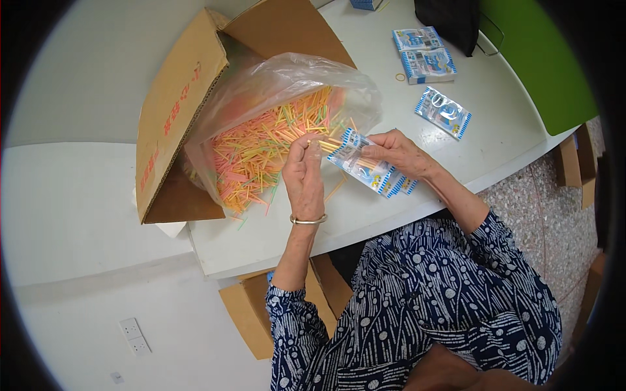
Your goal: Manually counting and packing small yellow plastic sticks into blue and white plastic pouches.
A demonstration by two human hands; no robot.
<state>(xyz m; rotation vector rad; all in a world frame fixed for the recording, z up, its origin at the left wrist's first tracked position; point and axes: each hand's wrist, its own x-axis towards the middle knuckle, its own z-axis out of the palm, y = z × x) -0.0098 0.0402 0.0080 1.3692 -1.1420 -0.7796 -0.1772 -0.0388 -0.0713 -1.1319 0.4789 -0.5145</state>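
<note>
Closed round the ends of several thin yellow sticks [319,141], my left hand [305,176] is at the near edge of the loose pile. The sticks reach into the upper end of a clear plastic packet [355,156] with blue-and-white printing, and more show through its film. My right hand [399,154] grips that packet from the right, thumb on top. A few similar packets [394,184] lie under it, partly covered; whether the right hand holds them too is unclear. Left of the packet, pastel pink, yellow and green sticks [261,153] spill from a large clear plastic bag [293,68].
A cardboard box [173,130] lies on its side around the bag on the white table [261,244]. To the right are stacked blue-and-white packets [427,62], a single packet [443,112] and a small rubber band [400,77]. A black bag [450,23] stands at the far edge.
</note>
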